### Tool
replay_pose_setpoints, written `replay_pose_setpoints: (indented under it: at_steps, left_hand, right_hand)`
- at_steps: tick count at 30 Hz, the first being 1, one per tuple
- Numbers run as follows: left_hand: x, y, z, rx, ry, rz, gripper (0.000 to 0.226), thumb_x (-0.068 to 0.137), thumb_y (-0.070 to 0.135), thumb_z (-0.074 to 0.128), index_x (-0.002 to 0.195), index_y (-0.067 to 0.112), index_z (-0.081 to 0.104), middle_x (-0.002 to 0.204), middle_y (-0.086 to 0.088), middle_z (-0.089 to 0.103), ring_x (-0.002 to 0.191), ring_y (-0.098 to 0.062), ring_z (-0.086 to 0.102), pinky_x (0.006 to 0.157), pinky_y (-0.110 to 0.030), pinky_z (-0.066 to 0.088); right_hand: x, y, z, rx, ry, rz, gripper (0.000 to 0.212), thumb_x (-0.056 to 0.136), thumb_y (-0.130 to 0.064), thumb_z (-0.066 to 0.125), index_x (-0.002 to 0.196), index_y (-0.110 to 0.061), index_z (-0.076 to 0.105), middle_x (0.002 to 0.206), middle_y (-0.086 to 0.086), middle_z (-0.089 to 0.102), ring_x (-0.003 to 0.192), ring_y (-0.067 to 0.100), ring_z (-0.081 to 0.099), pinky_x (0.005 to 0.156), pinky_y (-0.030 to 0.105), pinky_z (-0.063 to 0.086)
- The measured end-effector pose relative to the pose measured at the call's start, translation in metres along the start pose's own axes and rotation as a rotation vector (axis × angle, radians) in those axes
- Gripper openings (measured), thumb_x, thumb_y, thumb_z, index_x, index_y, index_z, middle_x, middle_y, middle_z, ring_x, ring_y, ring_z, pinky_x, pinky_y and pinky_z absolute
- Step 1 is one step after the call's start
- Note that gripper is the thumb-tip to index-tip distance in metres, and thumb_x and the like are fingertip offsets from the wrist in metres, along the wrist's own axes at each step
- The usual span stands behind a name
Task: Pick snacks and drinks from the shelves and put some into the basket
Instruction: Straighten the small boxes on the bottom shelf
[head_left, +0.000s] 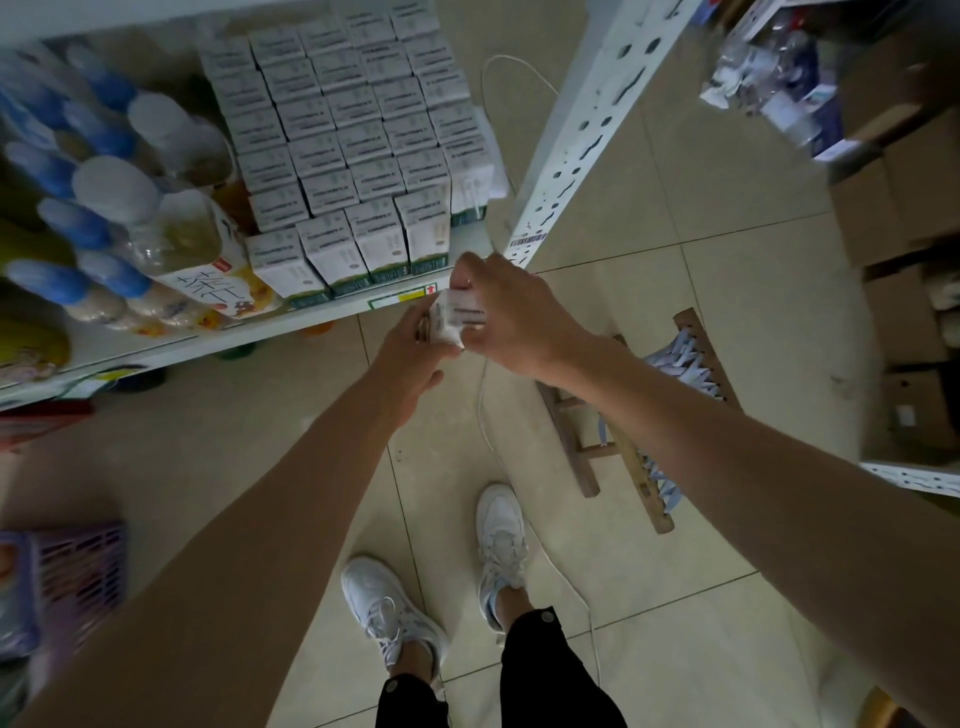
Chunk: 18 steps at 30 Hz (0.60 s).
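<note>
Both hands meet just off the front edge of the white metal shelf, at about 12 o'clock from the person's white sneakers. The right hand comes over the top and its fingers grasp a small white rectangular drink carton with a dark printed label; the left hand cups it from below, its fingers curled round the carton's lower side. The carton is clear of the shelf and tilted, held in the air between the two hands.

By my reading, one pick is made and the drop is not yet done. The purple plastic lattice basket sits on the floor at 8 o'clock, well apart from the hands; what it holds is too blurred to tell.

The carton looks light, rigid and boxy, matching the packed rows of white cartons on the shelf.
</note>
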<state>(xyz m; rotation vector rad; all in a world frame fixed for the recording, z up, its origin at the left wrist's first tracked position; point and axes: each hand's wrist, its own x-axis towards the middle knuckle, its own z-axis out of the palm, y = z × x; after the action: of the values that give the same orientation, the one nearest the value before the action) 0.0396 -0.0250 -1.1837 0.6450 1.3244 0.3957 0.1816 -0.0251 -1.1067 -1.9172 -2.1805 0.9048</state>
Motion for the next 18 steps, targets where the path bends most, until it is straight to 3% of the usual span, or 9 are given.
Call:
replay_pose_setpoints:
  at_steps: [2,7,18]
  left_hand:
    - [-0.007,-0.008,-0.005,-0.046,-0.003,0.011,0.062,0.082,-0.013,0.062,0.133,0.019,0.052,0.127,-0.011,0.061,0.119,-0.028,0.058,0.083,-0.030,0.054]
    - [-0.030,-0.021,-0.022,-0.149,-0.089,0.038,0.061,0.083,-0.019,0.055,0.135,0.012,0.051,0.128,-0.015,0.063,0.122,-0.027,0.059,0.099,-0.036,0.052]
    - [-0.062,-0.028,-0.048,-0.204,-0.163,0.102,0.057,0.086,-0.014,0.054,0.137,0.012,0.050,0.130,-0.014,0.062,0.125,-0.027,0.058,0.106,-0.045,0.046]
  right_hand:
    - [-0.013,-0.003,0.009,0.156,0.029,-0.004,0.041,0.080,-0.012,0.072,0.115,-0.015,0.051,0.105,0.004,0.052,0.089,0.017,0.055,0.070,0.026,0.045]
    - [-0.035,-0.015,0.031,0.406,0.136,-0.032,0.048,0.077,-0.010,0.075,0.120,-0.008,0.053,0.113,0.007,0.054,0.097,0.018,0.058,0.077,0.034,0.056]
    - [-0.047,-0.043,0.043,0.456,0.213,-0.134,0.042,0.077,-0.009,0.077,0.114,-0.006,0.057,0.111,0.005,0.056,0.096,0.011,0.055,0.077,0.020,0.054]
